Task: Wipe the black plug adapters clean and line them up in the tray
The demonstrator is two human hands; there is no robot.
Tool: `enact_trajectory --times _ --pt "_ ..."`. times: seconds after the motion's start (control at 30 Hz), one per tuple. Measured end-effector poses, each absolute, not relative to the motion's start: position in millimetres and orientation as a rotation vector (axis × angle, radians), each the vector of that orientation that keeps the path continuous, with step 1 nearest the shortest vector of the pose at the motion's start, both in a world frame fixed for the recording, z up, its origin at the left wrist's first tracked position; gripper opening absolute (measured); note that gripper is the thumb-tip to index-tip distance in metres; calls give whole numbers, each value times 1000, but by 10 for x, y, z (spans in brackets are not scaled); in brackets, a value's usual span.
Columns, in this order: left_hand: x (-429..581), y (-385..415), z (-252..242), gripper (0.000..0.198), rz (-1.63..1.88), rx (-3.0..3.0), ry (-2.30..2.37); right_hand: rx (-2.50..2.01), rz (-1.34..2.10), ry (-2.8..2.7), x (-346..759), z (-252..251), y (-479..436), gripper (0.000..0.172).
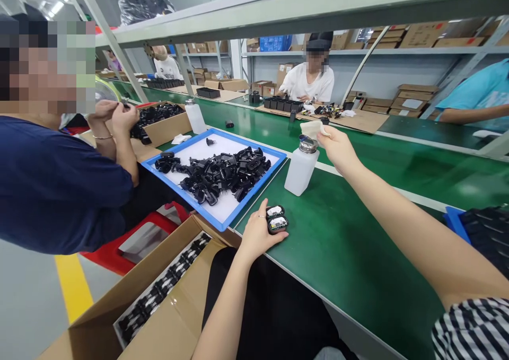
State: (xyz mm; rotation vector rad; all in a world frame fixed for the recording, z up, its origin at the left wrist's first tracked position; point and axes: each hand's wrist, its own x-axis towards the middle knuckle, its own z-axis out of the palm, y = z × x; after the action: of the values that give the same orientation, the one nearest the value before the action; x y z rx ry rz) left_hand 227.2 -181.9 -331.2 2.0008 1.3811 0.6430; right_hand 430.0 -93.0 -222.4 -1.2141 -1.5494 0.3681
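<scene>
Two black plug adapters [277, 218] at lower centre of the frame, side by side with pale faces upward, gripped in the left hand [257, 234]. Hand closed around their near ends, fingers wrapped snugly, far ends sticking out to the right of the fingers. Long axis of each adapter running roughly across the frame, tilted slightly up to the right. Pair low over the green bench mat [338, 233], contact with it hard to make out.

Farther up and to the right, the right hand [337, 149], nearly closed, thumb and fingers pinching a crumpled white cloth [314, 130]. Cloth just above the metal cap of a white plastic dispensing bottle [301, 172], upright on the mat; contact between them unclear.

Left of both hands, a blue-rimmed tray [250, 142] with a heap of black plugs [222, 177] on its white base. Below it at lower left, an open cardboard box [159, 259] with rows of black parts [163, 281]. Across the bench at left, a co-worker in a navy shirt [59, 185], hands [111, 116] raised beside a box of black parts [157, 119] and a second white bottle [195, 116].
</scene>
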Motion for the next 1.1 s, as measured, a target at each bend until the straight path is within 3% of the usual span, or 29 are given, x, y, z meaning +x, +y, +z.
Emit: enact_trajectory --times 0.4,0.53,0.7,0.8,1.1 --pt "2258 -1840 -3342 91 649 1963 1383 -1358 118 -1709 4282 -2227 -947 34" --pt "2169 -1752 -3267 98 742 1861 1145 -1350 49 -1825 4294 -2218 -930 37" --pt "2511 -1366 -2659 64 1168 1775 1109 -1451 -16 -1832 4288 -2176 -964 36" --pt "2917 -1075 -2341 63 1247 1838 1079 -1539 -62 -1811 4333 -2099 -964 35" --pt "3206 -782 -2412 40 1184 1693 994 -1421 296 -1476 4534 -2067 -895 27"
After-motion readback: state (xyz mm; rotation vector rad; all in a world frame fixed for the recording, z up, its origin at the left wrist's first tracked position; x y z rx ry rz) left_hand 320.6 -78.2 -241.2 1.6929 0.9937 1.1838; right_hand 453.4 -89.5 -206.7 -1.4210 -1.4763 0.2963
